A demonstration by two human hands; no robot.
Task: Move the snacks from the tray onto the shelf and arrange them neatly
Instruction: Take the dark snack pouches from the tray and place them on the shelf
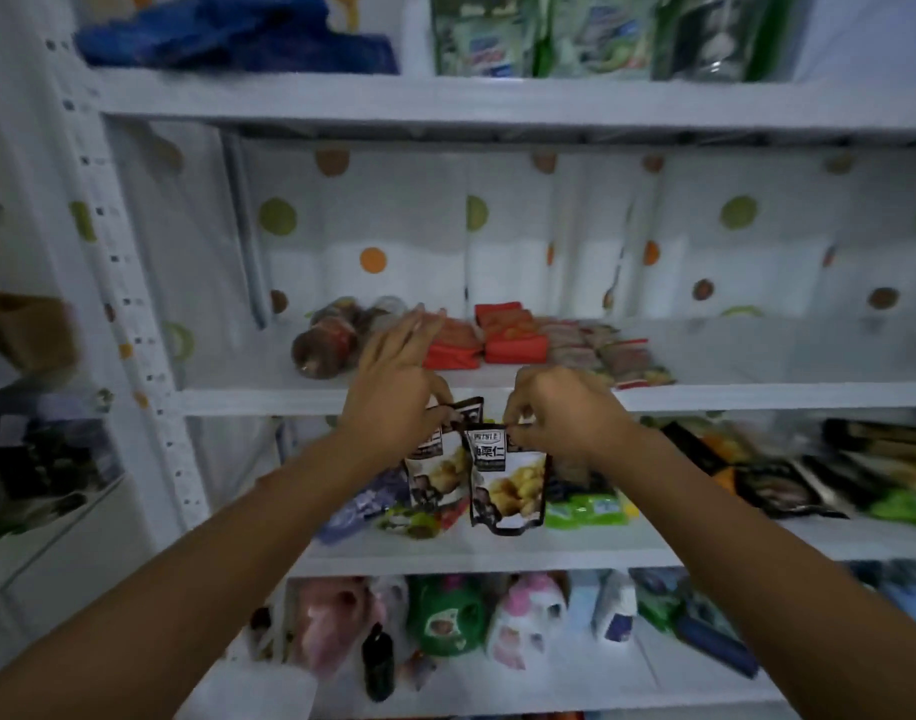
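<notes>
Grip: left hand (393,379) and right hand (560,407) each pinch snack pouch top, left pouch (438,472), right pouch (508,478). Step: carrying to shelf (757,394). Next: lift over edge, set beside red packets (513,337).

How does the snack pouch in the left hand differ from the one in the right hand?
The left hand's pouch hangs behind and is partly covered; the right hand's pouch hangs in front, its face fully visible. The left hand spreads its fingers above its pouch; the right hand pinches its pouch's top edge. Both pouches share the same black-and-white design.
</notes>
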